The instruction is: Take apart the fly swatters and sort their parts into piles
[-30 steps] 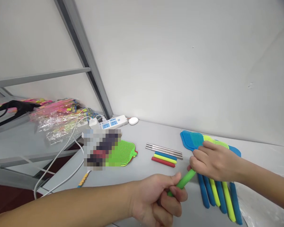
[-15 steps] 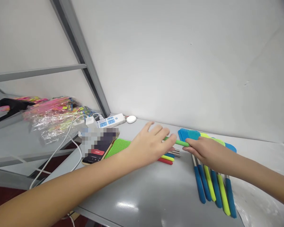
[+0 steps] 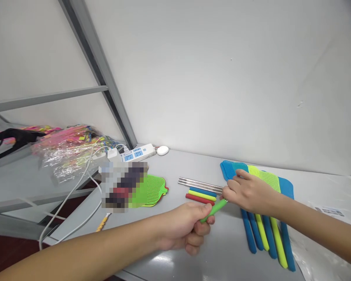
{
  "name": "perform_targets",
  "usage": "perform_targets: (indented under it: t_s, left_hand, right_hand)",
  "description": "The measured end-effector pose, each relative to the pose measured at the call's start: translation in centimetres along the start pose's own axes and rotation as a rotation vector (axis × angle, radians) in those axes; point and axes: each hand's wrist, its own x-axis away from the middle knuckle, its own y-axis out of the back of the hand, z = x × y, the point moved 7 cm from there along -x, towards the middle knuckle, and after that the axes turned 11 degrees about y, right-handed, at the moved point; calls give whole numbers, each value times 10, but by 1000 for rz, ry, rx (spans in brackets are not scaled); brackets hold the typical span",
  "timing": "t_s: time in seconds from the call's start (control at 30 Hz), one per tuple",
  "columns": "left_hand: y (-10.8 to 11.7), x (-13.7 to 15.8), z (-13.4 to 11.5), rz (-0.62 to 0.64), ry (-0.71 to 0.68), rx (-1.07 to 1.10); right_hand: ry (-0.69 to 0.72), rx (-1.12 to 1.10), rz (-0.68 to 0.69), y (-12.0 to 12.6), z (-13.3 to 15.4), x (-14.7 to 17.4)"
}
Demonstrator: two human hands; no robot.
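Through the head camera I record the left hand (image 3: pixel 197 228) nearest to me, closed firmly, thumb on top and fingers curled beneath, around a green sleeve (image 3: pixel 218 210). The sleeve is held above the grey table (image 3: pixel 228 246), slanting up towards the right hand (image 3: pixel 250 193). I find the right hand's fingers bent closed at the sleeve's upper end, pinching a silver metal piece (image 3: pixel 227 200), of which only a sliver shows; the remainder is hidden by the hand.

To the right I count six handles (image 3: pixel 279 244), four blue and two yellow, side by side, pointing towards me. Beyond them lie overlapping perforated heads (image 3: pixel 267 181) in blue and yellow, partly covered by the right hand and forearm. A clear plastic sheet (image 3: pixel 318 242) lies to their right.

Just past the left hand I note a red sleeve (image 3: pixel 197 198), a yellow sleeve (image 3: pixel 201 195) and a blue sleeve (image 3: pixel 204 191), with thin metal rods (image 3: pixel 197 184) directly behind. To their left is a green perforated head (image 3: pixel 156 187); the object beside it is pixelated. Further back I see a white power strip (image 3: pixel 139 153) and a white disc (image 3: pixel 163 150) near the wall (image 3: pixel 207 89).
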Motion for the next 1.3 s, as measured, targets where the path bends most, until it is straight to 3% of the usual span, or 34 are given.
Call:
perform_targets:
  t_s: [0.07, 0.17, 0.27, 0.37, 0.47, 0.53, 0.57, 0.63, 0.73, 0.83, 0.9, 1.03, 1.13, 1.3]
  left_hand:
    - [-11, 0, 11, 201, 84, 215]
    - [-21, -2, 17, 361, 86, 392]
    - [-25, -4, 23, 421, 63, 461]
    - [-22, 2, 37, 416, 120, 413]
    - [-7, 15, 53, 343, 157, 322]
    - [8, 22, 46, 214, 29, 322]
    - [13, 25, 38, 152, -58, 242]
    - [24, 32, 12, -90, -281, -63]
    - [22, 36, -24, -466, -495, -749]
    - [14, 29, -41, -755, -636, -1322]
    - [11, 22, -42, -887, -679, -1584]
    - [7, 17, -41, -930, -819, -1672]
    - [5, 23, -45, -918, -966, -1482]
    - [12, 21, -44, -719, -1069, -1160]
  right_hand:
    - [25, 43, -47, 8, -3, 1]
    - [71, 85, -115, 15, -2, -2]
    - [105, 86, -170, 16, -5, 1]
    - [36, 51, -170, 13, -32, 28]
    - [-246, 114, -155, 16, -83, 87]
    - [-593, 175, -111, 18, -115, 131]
    - [-642, 167, -110, 18, -119, 142]
    - [-594, 149, -125, 17, -110, 142]
    - [-386, 70, -85, 7, -77, 105]
    - [-323, 10, -140, 2, -50, 75]
    - [-326, -50, -203, -3, -39, 70]
    - [-406, -143, -345, -19, -28, 88]
    - [-542, -166, -374, -33, -29, 107]
    - [-796, -122, -413, -38, -37, 125]
